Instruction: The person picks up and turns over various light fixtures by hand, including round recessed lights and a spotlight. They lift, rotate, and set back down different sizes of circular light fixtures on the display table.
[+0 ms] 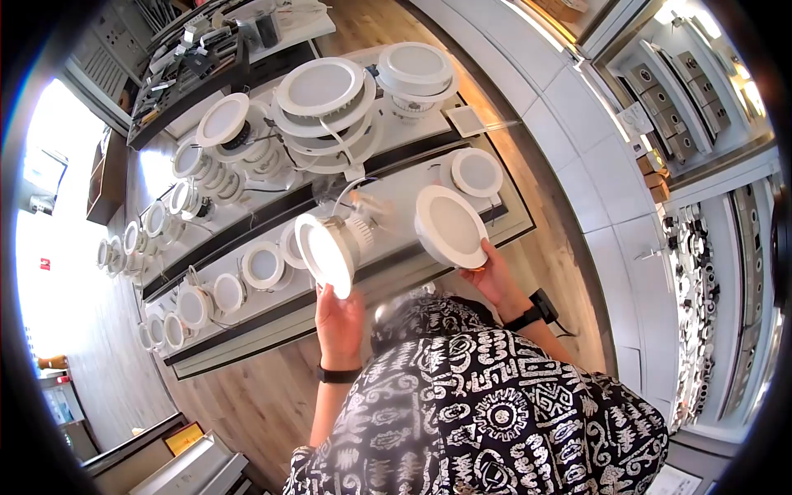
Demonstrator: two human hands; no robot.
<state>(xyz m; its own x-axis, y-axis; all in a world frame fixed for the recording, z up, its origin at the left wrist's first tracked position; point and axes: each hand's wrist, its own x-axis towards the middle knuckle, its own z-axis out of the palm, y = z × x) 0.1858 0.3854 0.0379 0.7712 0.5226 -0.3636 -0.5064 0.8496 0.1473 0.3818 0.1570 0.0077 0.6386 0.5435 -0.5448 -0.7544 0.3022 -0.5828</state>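
Note:
My left hand (338,326) is closed on the lower rim of a round white recessed downlight (326,254), tilted so its bright face points left and its finned body sits behind. My right hand (495,276) grips the lower right rim of a second, wider downlight (452,224) with a white ring and pale diffuser. Both lights are held up in front of the display table. A thin white cable (345,191) rises behind the left light. Something pale and blurred shows just right of its finned body; I cannot make out what it is.
The tiered display table (388,285) carries rows of downlights, including a small round one (476,172) and stacked large panel lights (320,87). A tool-strewn counter (198,66) stands at the far left. Glass cabinets with spotlights (672,111) line the right side.

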